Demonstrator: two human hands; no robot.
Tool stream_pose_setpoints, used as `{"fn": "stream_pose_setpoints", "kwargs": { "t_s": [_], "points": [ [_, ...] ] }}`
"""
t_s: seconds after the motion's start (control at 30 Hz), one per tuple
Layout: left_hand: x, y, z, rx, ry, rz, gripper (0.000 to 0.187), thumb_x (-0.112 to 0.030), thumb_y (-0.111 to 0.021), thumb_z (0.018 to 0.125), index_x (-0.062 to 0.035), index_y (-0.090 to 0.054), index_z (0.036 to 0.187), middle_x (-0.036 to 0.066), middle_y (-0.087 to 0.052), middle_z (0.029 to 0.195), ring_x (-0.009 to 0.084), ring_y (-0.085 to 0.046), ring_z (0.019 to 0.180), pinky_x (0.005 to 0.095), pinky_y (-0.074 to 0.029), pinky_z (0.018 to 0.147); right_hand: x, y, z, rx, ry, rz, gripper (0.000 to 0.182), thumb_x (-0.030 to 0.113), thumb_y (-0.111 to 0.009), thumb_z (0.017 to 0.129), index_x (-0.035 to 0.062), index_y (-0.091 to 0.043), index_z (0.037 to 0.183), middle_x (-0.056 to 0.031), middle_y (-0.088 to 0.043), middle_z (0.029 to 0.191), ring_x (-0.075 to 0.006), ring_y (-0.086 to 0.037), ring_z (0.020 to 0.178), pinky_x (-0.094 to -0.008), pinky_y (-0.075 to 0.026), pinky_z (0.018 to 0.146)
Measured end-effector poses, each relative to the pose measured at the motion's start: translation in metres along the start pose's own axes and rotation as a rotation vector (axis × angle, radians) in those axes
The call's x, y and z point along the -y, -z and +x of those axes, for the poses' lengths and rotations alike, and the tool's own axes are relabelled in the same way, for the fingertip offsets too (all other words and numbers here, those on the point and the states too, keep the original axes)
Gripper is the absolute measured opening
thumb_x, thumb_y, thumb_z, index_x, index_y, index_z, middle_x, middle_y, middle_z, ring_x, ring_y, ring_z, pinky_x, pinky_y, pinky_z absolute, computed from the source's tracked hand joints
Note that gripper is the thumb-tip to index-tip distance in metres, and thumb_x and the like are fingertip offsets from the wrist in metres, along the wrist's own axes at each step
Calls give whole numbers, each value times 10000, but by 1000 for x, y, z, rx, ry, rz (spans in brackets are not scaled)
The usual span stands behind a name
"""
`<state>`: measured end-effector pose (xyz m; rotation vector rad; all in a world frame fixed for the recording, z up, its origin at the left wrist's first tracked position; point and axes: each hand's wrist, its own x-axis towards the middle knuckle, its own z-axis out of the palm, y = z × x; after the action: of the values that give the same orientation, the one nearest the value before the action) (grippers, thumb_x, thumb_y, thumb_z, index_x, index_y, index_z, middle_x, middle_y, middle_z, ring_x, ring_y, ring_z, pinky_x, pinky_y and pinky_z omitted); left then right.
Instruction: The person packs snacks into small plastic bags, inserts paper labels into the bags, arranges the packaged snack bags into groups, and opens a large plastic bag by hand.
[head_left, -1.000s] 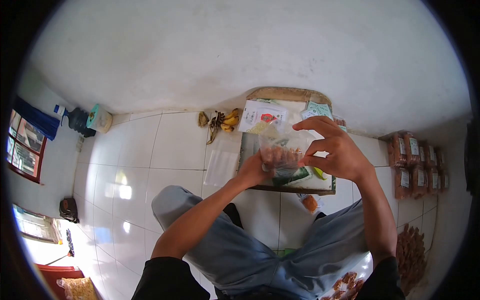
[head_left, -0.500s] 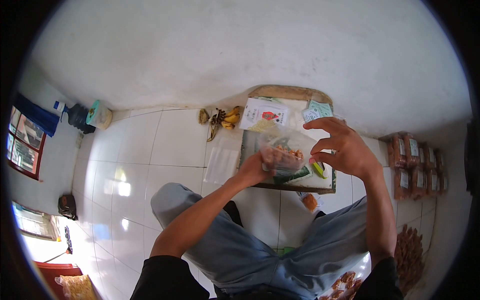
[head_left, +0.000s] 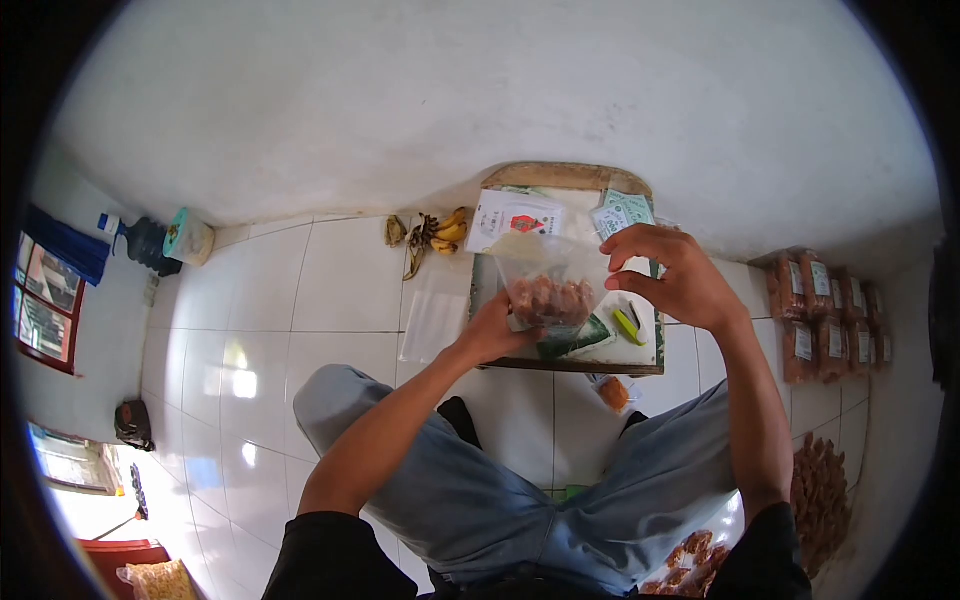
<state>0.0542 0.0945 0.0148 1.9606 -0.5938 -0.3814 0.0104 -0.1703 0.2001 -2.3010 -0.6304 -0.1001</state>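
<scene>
A white wall backs my head view at twelve o'clock, above a low, wood-edged tabletop. Over that tabletop is a clear plastic bag of brown chunks, its lower left gripped by the left hand. My worry: the film looks limp, so a loosened or tipped grip could spill the chunks; a lime-green tool at the bag's four o'clock might also snag it. The left forearm enters from seven o'clock; the right hand hangs at the bag's three o'clock, thumb and forefinger parted, apparently holding nothing.
</scene>
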Motion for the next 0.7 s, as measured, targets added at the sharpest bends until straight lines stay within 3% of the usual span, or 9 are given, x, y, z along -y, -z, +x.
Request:
{"fn": "stream_pose_setpoints", "kwargs": {
  "t_s": [0.1,0.17,0.23,0.33,0.4,0.47,0.5,0.6,0.7],
  "points": [
    [-11,-1,-6,-79,-36,36,771,-280,-826,755,-30,-382,1333,183,-575,1260,333,-576,1189,420,-466,989,7,4,-3,-9,-152,53,238,109,-785,800,48,-634,973,-85,-684,1082,-249,-640,988,-374,-502,871],
    [-13,-6,-12,-125,-24,63,822,-260,-832,761,-24,-319,1358,187,-558,1274,330,-576,1191,423,-467,995,1,8,-10,-15,-245,81,338,230,-779,811,70,-611,1057,-80,-662,1107,-251,-622,1045,-408,-477,916],
    [-6,-13,-15,-279,-161,72,859,-222,-828,776,-7,-234,1359,210,-533,1284,336,-590,1171,429,-485,981,-3,7,-16,10,-291,64,329,240,-778,812,66,-619,1042,-84,-665,1103,-259,-623,1045,-408,-478,917],
    [16,-20,-14,-317,-299,175,970,-182,-835,776,33,-107,1380,247,-521,1276,354,-591,1168,398,-489,1000,-11,2,-25,116,-342,-54,304,242,-763,826,60,-637,1033,-92,-671,1098,-276,-625,1051,-403,-483,916],
    [14,-19,-16,-329,-325,216,934,-196,-825,788,35,-139,1379,249,-532,1267,358,-603,1148,405,-500,982,-21,-7,-33,196,-350,-153,287,235,-749,838,58,-646,1040,-97,-675,1098,-285,-626,1056,-396,-487,915],
    [8,-17,-19,-337,-352,256,899,-210,-814,800,38,-172,1378,250,-542,1257,363,-616,1128,413,-511,964,-30,-18,-40,226,-185,-126,281,220,-730,854,73,-666,1085,-101,-680,1104,-303,-623,1074,-392,-491,918],
    [3,-16,-21,-324,-314,284,852,-228,-804,809,32,-219,1371,252,-554,1249,363,-625,1111,418,-518,946,-28,-22,-43,231,-163,-158,317,206,-709,870,87,-657,1159,-111,-672,1125,-302,-623,1085,-395,-495,929],
    [-7,-10,-25,-294,-267,331,771,-257,-782,827,20,-300,1361,250,-571,1240,370,-631,1095,426,-526,919,-27,-27,-47,188,-96,-213,348,208,-711,869,97,-647,1192,-123,-658,1156,-301,-617,1102,-397,-496,945],
    [-8,-7,-24,-275,-308,373,733,-258,-767,836,11,-338,1365,242,-572,1252,388,-625,1090,431,-524,907,-26,-28,-48,203,-149,-208,363,205,-711,869,98,-640,1208,-131,-641,1196,-304,-605,1127,-402,-493,958]
  ]
}}
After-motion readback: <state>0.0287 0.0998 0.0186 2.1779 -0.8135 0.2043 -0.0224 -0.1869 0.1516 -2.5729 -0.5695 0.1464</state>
